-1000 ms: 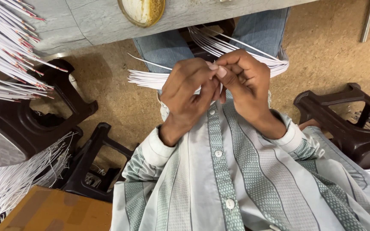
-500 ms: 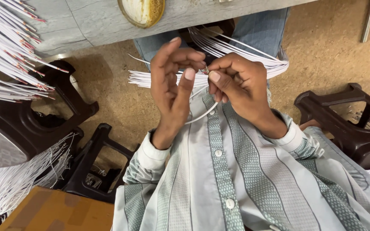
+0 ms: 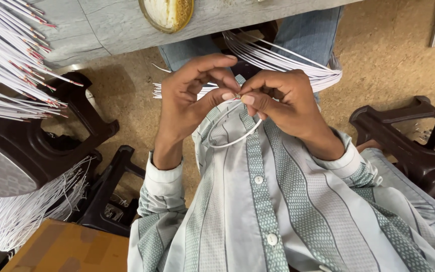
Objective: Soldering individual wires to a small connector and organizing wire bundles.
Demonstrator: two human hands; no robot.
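Both hands are up at chest height, fingertips meeting just in front of the striped shirt [image 3: 298, 201]. Left hand [image 3: 192, 95] has thumb and forefinger closed on a thin white wire [image 3: 237, 138], other fingers arched above. Right hand [image 3: 283, 100] pinches the same wire right beside it, fingers curled, thumb tip against the left thumb. Wire is bent into a loop that hangs from the pinch point down and toward the near side, lying over the shirt front. Just beyond the hands, a bundle of white wires [image 3: 278, 60] lies across the lap on blue jeans [image 3: 308, 35], ends fanning left and right. Far edge: grey table [image 3: 101, 25] with a round brass-coloured dish [image 3: 167, 12] on it. Far left: a big fan of white wires with red tips [image 3: 11, 65], sticking out over a dark brown plastic stool [image 3: 21, 151]. A second heap of white wires [image 3: 21, 211] sits lower left, near a brown board [image 3: 66, 249]. Another dark brown stool [image 3: 409, 146] is at right, well apart from the hands. Floor is sandy brown.
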